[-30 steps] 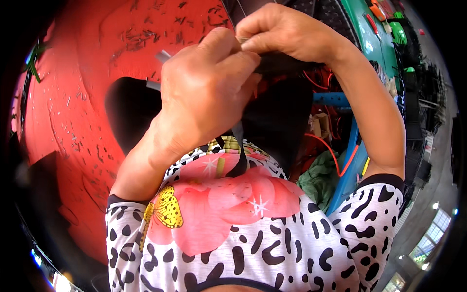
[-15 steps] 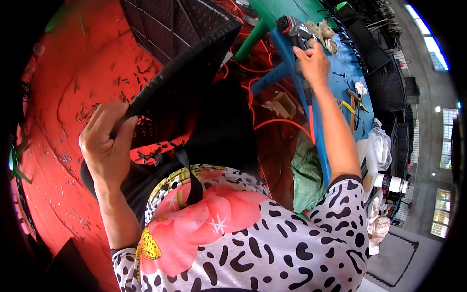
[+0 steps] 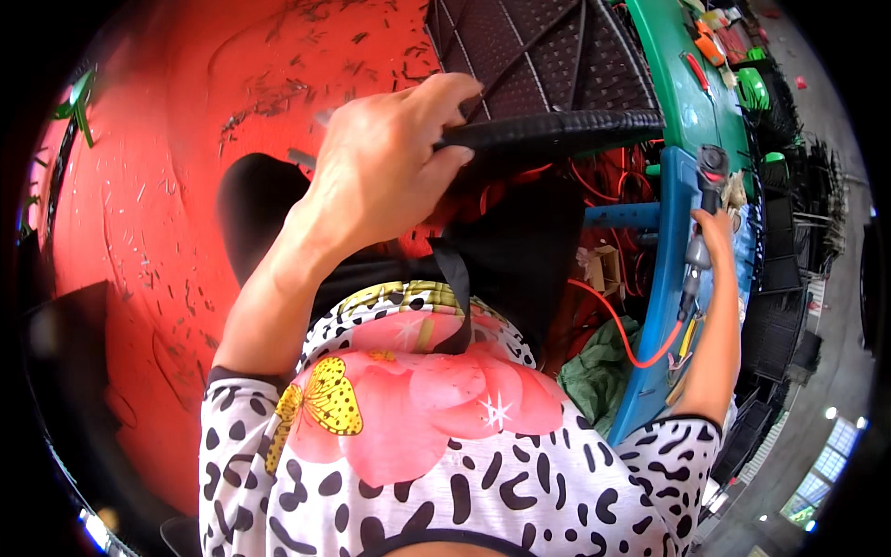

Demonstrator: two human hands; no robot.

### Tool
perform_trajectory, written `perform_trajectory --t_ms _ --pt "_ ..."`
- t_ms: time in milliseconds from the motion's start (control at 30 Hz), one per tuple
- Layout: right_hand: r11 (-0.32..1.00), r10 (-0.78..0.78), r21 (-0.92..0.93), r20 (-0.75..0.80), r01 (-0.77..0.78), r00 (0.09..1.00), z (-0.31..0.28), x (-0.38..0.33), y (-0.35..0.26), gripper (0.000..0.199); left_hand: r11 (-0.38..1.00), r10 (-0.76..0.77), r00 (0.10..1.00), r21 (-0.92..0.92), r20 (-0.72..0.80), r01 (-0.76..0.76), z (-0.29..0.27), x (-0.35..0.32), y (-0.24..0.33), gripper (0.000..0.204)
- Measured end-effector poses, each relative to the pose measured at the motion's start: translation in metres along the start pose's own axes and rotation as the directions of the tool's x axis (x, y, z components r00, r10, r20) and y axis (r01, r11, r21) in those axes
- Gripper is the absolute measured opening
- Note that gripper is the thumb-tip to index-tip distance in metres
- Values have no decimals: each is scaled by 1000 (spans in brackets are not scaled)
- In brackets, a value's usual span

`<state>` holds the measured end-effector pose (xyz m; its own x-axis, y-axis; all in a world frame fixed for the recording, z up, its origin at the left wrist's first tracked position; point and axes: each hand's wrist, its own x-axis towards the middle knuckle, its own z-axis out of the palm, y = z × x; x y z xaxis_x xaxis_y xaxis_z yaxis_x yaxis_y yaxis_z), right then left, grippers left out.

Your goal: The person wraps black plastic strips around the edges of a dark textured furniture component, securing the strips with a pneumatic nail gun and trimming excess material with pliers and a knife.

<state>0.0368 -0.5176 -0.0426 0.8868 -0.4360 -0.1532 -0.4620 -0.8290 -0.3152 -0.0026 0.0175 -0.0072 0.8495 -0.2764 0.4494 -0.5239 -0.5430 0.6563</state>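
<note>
A black woven wicker piece (image 3: 548, 56) with a wrapped rim stands in front of me, upper right of centre, leaning above my lap. My left hand (image 3: 394, 153) is closed on the near left end of that rim, thumb below and fingers over the top. Off to the right, my right hand (image 3: 716, 232) is wrapped round a dark grey air tool (image 3: 698, 255). It is over the blue bench, its head pointing away from me. A red hose (image 3: 640, 357) runs from its near end and loops down toward the floor.
A blue plastic bench (image 3: 640, 399) and a green one (image 3: 654, 46) line my right side, with hand tools on top. Beneath are a small open carton (image 3: 605, 269) and a green sack (image 3: 603, 357). Short dark offcuts lie scattered on the red floor sheet (image 3: 167, 232). Black woven panels (image 3: 775, 325) stand farther right.
The wicker piece has swung rightward and its rim now lies nearly crosswise. My left hand has moved right with it. My right hand and the air tool have shifted right and nearer in view.
</note>
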Motion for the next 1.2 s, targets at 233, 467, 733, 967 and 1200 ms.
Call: perform_trajectory --t_ms 233,467,733,967,1200 --pt "795 -336 547 40 261 941 -58 -169 -123 22 993 89 996 69 22 -91 -1 0 -8 56" --pt "524 -587 846 273 100 762 -48 -249 -219 78 997 54 996 51 74 -58 3 5 -12 58" --pt "620 -550 784 456 -24 699 -31 -253 -242 50 999 -8 997 43 71 5 7 2 -13 57" --pt "641 -551 767 494 -38 672 -30 -253 -243 28 998 42 998 43 41 -44 12 2 -13 59" --pt "669 -491 735 553 -116 673 -34 -256 -252 73 999 23 1000 24 -3 -22 16 3 -10 45"
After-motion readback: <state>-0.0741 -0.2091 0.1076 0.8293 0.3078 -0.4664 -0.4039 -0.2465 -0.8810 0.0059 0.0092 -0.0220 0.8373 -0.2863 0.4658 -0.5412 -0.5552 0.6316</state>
